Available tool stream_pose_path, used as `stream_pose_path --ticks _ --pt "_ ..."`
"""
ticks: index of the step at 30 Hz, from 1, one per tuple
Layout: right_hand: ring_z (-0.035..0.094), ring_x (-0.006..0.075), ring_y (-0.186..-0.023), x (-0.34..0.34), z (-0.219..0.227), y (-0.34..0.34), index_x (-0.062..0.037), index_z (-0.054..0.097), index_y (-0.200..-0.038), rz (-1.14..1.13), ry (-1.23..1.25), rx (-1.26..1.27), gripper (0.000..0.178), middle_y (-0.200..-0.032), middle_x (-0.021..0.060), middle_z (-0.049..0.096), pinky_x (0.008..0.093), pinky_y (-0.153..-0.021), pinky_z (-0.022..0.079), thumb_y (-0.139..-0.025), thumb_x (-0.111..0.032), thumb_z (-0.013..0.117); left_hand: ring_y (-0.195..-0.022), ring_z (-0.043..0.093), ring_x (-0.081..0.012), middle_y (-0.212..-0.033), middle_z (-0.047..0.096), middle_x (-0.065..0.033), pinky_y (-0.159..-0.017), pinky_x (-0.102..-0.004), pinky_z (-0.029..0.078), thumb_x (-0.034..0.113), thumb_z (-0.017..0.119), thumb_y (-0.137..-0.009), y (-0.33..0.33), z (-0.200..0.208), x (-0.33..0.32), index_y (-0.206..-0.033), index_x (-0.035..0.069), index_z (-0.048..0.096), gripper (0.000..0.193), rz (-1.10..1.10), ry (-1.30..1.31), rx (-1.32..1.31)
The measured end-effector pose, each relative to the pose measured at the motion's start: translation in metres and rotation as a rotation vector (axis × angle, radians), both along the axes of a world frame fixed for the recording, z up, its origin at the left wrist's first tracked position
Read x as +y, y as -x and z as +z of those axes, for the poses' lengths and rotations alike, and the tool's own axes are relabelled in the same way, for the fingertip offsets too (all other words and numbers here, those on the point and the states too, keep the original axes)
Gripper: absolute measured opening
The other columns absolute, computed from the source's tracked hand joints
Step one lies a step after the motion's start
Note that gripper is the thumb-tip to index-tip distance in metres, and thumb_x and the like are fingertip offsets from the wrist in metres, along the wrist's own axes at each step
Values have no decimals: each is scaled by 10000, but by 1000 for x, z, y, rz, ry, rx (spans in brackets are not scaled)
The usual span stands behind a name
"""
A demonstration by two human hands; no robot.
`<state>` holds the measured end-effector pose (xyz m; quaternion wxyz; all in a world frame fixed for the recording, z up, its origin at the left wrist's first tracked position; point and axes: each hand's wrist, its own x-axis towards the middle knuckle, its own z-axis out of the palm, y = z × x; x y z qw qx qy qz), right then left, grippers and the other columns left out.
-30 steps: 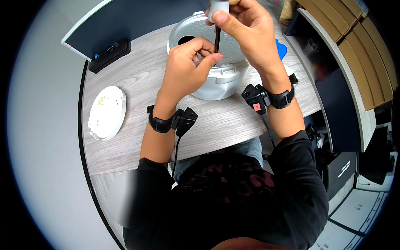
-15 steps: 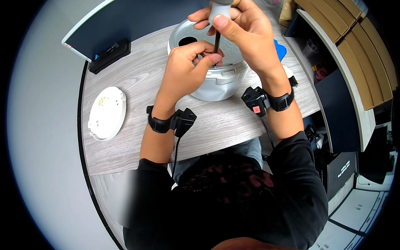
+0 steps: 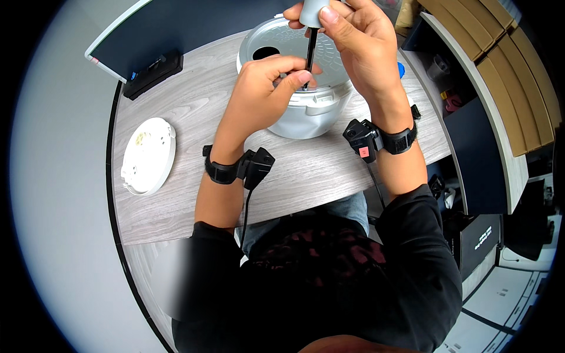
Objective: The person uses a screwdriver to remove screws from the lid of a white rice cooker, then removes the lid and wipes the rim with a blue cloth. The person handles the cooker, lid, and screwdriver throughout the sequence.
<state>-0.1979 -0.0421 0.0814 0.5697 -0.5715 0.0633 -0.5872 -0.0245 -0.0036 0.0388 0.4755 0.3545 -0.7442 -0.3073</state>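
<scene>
High in front of me, my right hand (image 3: 369, 50) grips the light grey handle of a screwdriver (image 3: 312, 47). Its black shaft points down to the near rim of a round white appliance (image 3: 307, 122), which looks like a rice cooker. The thumb and fingers of my left hand (image 3: 258, 97) are closed around the lower shaft, close to the tip. Whatever the tip rests on is too small to make out. A grey patterned panel (image 3: 335, 56) with a dark round hole tops the appliance, partly covered by my hands.
At the left lies a round white cover (image 3: 152, 162) with small holes. A black case (image 3: 154, 76) stands by the dark partition (image 3: 194, 29). Beyond my right hand are a blue object (image 3: 401, 70), a shelf unit (image 3: 479, 153) and cardboard boxes (image 3: 512, 88).
My right hand and the screwdriver handle have shifted slightly right, and the shaft leans more to the right. My left hand stays near the tip. Less of the blue object shows.
</scene>
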Motion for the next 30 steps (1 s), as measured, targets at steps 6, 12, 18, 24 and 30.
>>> stream_pose_path --ticks 6,12,18,24,30 --pt "639 96 -944 -5 -5 -4 22 598 -1144 -138 57 121 242 -1053 78 696 250 -828 528 -949 -86 692 -612 614 -100 -747 724 -54 -568 -237 447 125 754 -855 6 -2 -2 -878 14 740 113 118 122 -49" --pt "636 97 -936 -13 -8 1 35 565 -1281 -215 129 215 388 -1050 81 696 258 -839 532 -944 -99 703 -636 608 -83 -733 716 -45 -584 -234 429 128 772 -838 5 0 -1 -891 21 737 124 149 128 -76" --pt "665 146 -972 -5 -4 -3 37 544 -1246 67 15 -86 336 -1092 131 699 283 -874 543 -958 -76 674 -668 626 -94 -730 714 -54 -617 -241 453 117 761 -846 4 1 0 -926 10 737 136 48 57 -1" --pt "656 112 -933 -10 -8 -9 24 556 -1191 -82 53 82 278 -1083 118 698 250 -839 539 -956 -67 674 -629 630 -106 -711 711 -59 -598 -239 467 125 786 -829 6 3 2 -867 2 734 139 139 128 -73" --pt "641 90 -944 -7 -3 -2 32 566 -1222 -188 140 268 296 -1072 86 689 243 -843 531 -946 -17 662 -625 622 -105 -703 707 -50 -611 -244 468 142 805 -816 6 3 3 -882 9 730 166 180 155 -111"
